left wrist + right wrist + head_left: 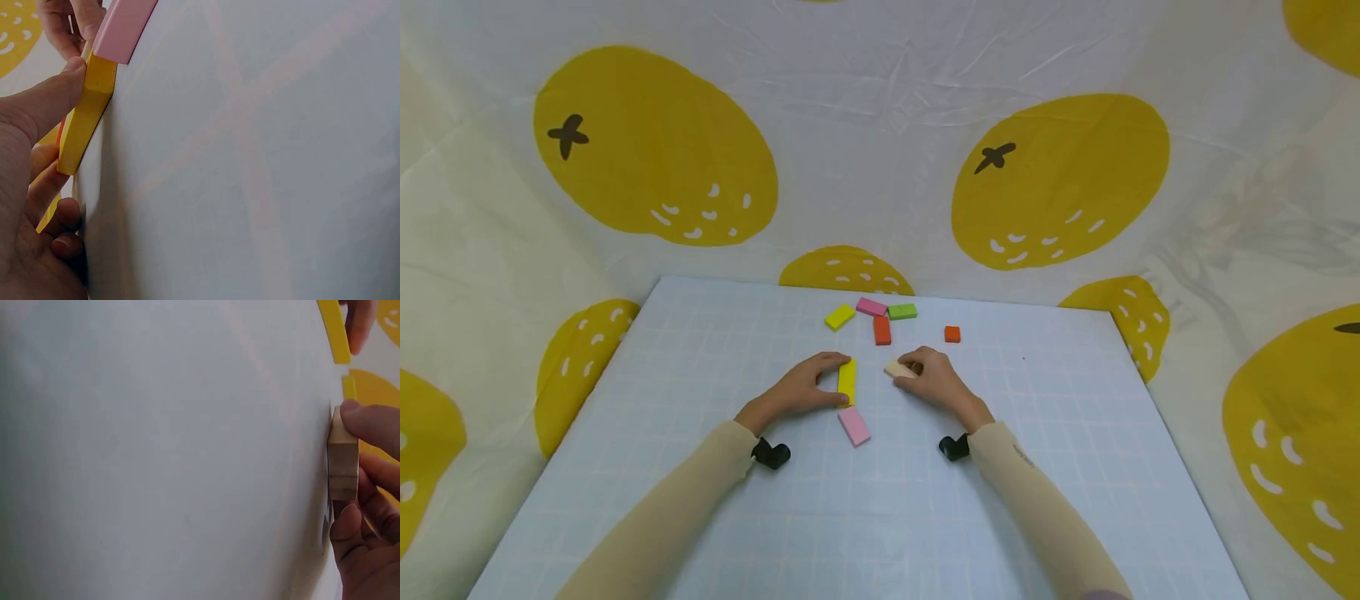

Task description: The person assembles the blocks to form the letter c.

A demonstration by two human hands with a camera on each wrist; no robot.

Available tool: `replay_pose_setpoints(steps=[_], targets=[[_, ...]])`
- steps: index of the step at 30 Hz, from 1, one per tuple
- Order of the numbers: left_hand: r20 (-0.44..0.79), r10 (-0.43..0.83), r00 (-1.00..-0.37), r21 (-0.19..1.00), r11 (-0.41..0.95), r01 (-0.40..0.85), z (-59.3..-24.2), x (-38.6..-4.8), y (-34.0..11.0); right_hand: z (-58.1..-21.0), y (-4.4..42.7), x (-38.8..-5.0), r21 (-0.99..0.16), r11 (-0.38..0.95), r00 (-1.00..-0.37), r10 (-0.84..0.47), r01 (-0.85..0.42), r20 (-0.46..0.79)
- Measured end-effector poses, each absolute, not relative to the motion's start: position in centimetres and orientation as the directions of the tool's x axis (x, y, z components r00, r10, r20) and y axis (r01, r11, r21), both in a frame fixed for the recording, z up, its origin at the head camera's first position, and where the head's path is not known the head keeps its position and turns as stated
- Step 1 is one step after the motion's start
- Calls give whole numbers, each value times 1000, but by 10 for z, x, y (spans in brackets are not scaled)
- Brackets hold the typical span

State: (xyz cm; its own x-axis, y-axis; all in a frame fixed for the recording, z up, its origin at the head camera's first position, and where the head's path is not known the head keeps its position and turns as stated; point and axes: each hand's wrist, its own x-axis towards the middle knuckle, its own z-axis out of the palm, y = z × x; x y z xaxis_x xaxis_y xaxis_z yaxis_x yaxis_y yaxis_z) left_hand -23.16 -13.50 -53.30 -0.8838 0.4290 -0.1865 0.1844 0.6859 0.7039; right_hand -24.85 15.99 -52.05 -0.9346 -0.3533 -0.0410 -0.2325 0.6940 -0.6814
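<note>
My left hand (803,385) holds a long yellow block (847,382) by its two ends, thumb at the near end and fingers at the far end. In the left wrist view the yellow block (90,119) lies on the table, close to the pink block (125,31). That light pink block (854,426) lies just nearer to the person. To the right, my right hand (934,379) pinches a plain wooden block (895,369). The right wrist view shows this wooden block (344,456) between thumb and fingers, low at the table surface; part of it is covered by the fingers.
Beyond the hands lie a yellow block (839,317), a darker pink block (872,307), a green block (902,312) and a red-orange block (882,331). A small red-orange cube (952,334) sits apart on the right. Fruit-print cloth (865,167) hangs behind the white table (1045,500).
</note>
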Motion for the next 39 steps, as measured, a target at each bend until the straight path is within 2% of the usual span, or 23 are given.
replay_pose_setpoints(steps=[12, 23, 39], targets=[[-188, 422, -887, 702, 689, 179, -533, -231, -134, -518, 153, -222, -667, 698, -912, -404, -260, -68], [-170, 437, -883, 708, 678, 200, -534, -232, -137, -515, 151, -194, -685, 655, -882, -470, -319, -39], [-165, 438, -884, 718, 667, 197, -531, -230, -138, -519, 152, -171, -694, 633, -864, -503, -342, -32]])
